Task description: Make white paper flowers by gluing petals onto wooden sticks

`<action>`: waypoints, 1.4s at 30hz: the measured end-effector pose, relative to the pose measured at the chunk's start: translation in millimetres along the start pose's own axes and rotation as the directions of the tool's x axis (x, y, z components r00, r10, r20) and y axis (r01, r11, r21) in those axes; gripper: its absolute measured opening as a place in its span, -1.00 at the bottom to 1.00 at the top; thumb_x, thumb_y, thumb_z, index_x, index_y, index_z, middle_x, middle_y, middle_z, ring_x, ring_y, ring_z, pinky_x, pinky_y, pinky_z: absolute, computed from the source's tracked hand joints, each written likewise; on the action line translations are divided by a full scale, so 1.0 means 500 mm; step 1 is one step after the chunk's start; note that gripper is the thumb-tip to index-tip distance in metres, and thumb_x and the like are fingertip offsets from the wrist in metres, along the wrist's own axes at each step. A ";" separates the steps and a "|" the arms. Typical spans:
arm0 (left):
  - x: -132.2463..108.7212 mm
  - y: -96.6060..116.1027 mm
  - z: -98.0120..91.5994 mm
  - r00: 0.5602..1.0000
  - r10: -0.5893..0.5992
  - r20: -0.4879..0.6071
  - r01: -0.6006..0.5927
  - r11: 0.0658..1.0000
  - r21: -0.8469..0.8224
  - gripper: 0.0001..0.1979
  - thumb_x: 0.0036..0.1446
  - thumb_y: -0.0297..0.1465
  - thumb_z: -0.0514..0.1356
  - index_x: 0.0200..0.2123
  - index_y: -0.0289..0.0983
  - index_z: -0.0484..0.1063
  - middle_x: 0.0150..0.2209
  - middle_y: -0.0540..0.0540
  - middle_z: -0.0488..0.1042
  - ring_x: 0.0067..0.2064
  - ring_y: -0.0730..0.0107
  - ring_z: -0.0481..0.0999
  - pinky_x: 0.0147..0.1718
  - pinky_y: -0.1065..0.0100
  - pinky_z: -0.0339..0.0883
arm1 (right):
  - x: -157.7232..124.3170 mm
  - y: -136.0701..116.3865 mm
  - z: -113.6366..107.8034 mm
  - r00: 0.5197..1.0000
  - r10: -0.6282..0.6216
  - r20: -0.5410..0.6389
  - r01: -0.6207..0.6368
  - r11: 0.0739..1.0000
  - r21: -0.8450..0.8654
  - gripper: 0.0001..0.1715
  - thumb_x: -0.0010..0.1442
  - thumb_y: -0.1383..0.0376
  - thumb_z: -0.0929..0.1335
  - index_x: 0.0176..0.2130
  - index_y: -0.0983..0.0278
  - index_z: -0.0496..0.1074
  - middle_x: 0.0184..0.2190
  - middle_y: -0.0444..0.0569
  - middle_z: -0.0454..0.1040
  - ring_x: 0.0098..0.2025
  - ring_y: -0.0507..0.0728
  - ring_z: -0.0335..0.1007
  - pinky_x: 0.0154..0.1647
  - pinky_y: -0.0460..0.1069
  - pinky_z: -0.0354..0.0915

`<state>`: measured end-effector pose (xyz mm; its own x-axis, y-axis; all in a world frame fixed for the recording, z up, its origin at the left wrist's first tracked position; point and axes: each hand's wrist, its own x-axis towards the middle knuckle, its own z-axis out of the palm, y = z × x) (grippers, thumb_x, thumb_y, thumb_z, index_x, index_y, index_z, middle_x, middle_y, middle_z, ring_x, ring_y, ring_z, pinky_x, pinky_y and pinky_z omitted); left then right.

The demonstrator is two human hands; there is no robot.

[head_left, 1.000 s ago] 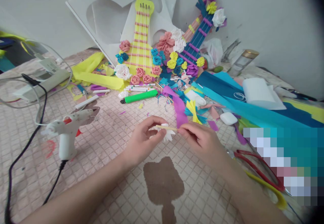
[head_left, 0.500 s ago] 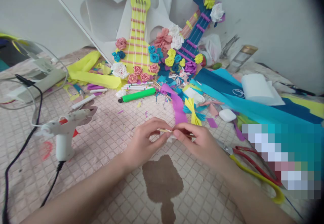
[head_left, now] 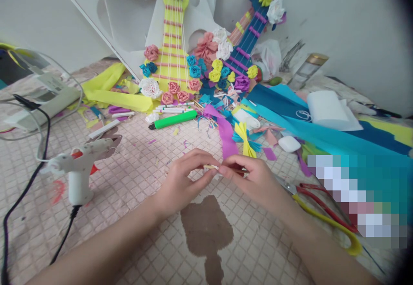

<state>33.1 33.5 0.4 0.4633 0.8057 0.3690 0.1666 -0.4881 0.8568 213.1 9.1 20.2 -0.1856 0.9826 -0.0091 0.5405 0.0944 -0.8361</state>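
Observation:
My left hand (head_left: pixel 190 177) and my right hand (head_left: pixel 248 175) meet above the middle of the table, fingertips nearly touching. Between them runs a thin wooden stick (head_left: pixel 210 167), lying roughly level, with something small and white around it near the fingertips. Both hands are closed, thumbs pressed against the index fingers on the stick. Part of the stick is hidden behind my right fingers. Just beyond the hands lie a purple paper strip (head_left: pixel 226 136) and a yellow pleated paper bow (head_left: pixel 247 141).
A white glue gun (head_left: pixel 79 169) with a black cord stands at left. Red-and-yellow-handled scissors (head_left: pixel 329 212) lie by my right forearm. A green marker (head_left: pixel 176 119) lies ahead. Behind are a yellow paper guitar (head_left: pixel 172 57), a blue paper guitar (head_left: pixel 247 44) and a white paper roll (head_left: pixel 325 108).
The whole view has shifted slightly, so background things sit a little further left and up. Both hands keep their pinch on the stick, nearly unmoved.

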 end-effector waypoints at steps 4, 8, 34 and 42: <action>0.000 0.001 0.000 1.000 -0.002 -0.014 0.002 1.000 -0.005 -0.90 0.11 -0.48 0.15 -0.28 -0.26 0.46 -0.30 -0.10 0.47 -0.25 0.40 0.44 -0.28 0.35 0.36 | 0.000 0.000 0.000 1.000 0.012 -0.005 -0.012 1.000 -0.007 -0.76 0.14 0.15 0.31 -0.44 0.26 0.40 -0.54 -0.15 0.39 -0.49 0.00 0.27 -0.51 -0.11 0.18; -0.001 0.002 0.002 1.000 -0.025 -0.015 0.025 0.999 -0.020 -0.90 0.11 -0.47 0.16 -0.28 -0.26 0.45 -0.30 -0.10 0.47 -0.25 0.41 0.44 -0.28 0.36 0.36 | 0.000 0.000 0.000 1.000 0.014 -0.004 -0.014 1.000 -0.014 -0.75 0.14 0.14 0.31 -0.43 0.26 0.41 -0.53 -0.15 0.40 -0.48 0.00 0.27 -0.50 -0.11 0.19; -0.005 -0.004 -0.002 1.000 0.024 0.000 -0.024 0.999 0.024 -0.85 0.12 -0.50 0.14 -0.24 -0.24 0.45 -0.27 -0.10 0.48 -0.21 0.39 0.45 -0.20 0.33 0.36 | -0.003 0.003 0.000 1.000 0.027 0.015 -0.027 0.999 0.021 -0.73 0.13 0.11 0.32 -0.41 0.26 0.42 -0.50 -0.13 0.43 -0.45 0.02 0.29 -0.44 -0.08 0.20; -0.007 -0.008 -0.001 0.996 0.088 -0.003 -0.088 0.995 0.044 -0.83 0.09 -0.54 0.16 -0.23 -0.26 0.45 -0.27 -0.09 0.47 -0.21 0.42 0.46 -0.21 0.35 0.36 | -0.002 0.002 -0.001 0.999 0.043 0.009 -0.043 0.999 0.024 -0.76 0.08 0.14 0.36 -0.45 0.27 0.42 -0.52 -0.14 0.41 -0.45 0.02 0.28 -0.46 -0.09 0.19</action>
<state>30.5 33.0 -4.0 0.4740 0.7603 0.4440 0.1632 -0.5714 0.8043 214.1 8.2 19.8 -0.1697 0.9843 -0.0495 0.5283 0.0485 -0.8476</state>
